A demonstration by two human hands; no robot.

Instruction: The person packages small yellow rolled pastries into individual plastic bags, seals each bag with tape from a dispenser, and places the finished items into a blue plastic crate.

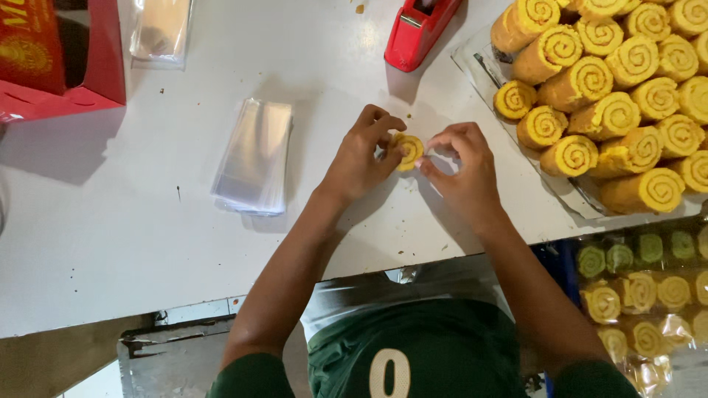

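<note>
1. Green shirt fabric (442,346) of mine fills the bottom edge, closest to the lens, with my two forearms reaching up from it onto the white tabletop (110,243).
2. Between my hands sits one small roll slice (409,151), yellow-orange with a darker spiral on its cut face, resting on the tabletop near its front edge.
3. My left hand (361,158) curls its fingers (385,125) around the slice's left side, closed on it.
4. My right hand (464,166) pinches at the slice's right side with thumb and forefinger; something thin and clear may be there, but I cannot make it out.
5. Most of the slice is hidden by my fingers; only the spiral face shows.
6. A stack of clear bags (254,158) lies to the left, well apart.
7. A heap of the same rolls (612,103) on a tray is cut off at the right edge, and a red tape dispenser (420,29) is cut off at the top.
</note>
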